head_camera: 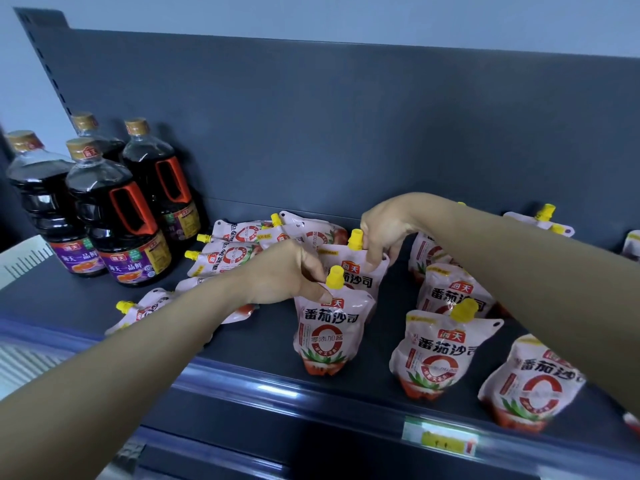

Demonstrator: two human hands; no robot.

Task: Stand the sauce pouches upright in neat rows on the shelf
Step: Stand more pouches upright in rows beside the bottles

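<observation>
White-and-red sauce pouches with yellow caps stand on a dark shelf (263, 344). My left hand (287, 271) pinches the top left corner of the front upright pouch (327, 334). My right hand (388, 230) grips the top of a second upright pouch (358, 268) directly behind it. More pouches stand upright to the right, one at the front (436, 355), one at the shelf's front right (530, 382) and one behind (453, 292). Several pouches lie flat in a pile (235, 251) to the left, partly hidden by my left forearm.
Several large dark soy sauce bottles with orange handles (121, 216) stand at the shelf's left end. The dark back panel (346, 126) rises behind. A price tag (440, 438) sits on the front rail. More pouches (543, 220) lean at the back right.
</observation>
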